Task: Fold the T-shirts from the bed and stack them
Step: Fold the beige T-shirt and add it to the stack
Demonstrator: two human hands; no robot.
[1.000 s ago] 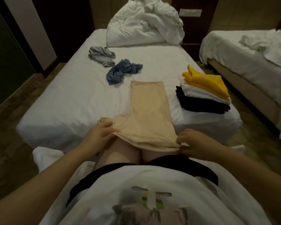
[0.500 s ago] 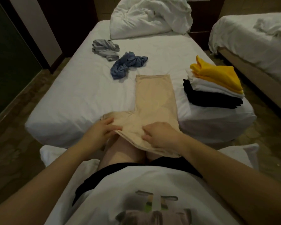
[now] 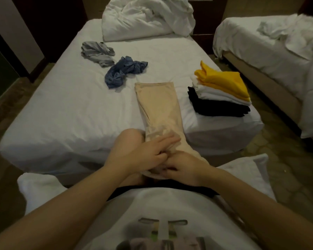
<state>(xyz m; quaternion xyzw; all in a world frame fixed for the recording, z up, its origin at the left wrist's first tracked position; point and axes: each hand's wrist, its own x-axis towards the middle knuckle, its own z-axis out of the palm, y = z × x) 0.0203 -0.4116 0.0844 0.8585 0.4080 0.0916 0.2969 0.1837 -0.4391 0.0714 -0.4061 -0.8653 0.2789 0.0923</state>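
While the bed (image 3: 61, 109) is carrying the beige shirt (image 3: 159, 105) as a strip overhanging its near edge, your left hand (image 3: 143, 154) is pressing it with straight fingers (image 3: 168, 139) and your right hand (image 3: 186, 170) is pinching the near end; be squaring edges before folding.

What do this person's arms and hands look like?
The left hand and right hand wear no gloves, and no watch or ring shows. Both arms are bare, no sleeves in view. The person wears a white printed T-shirt.
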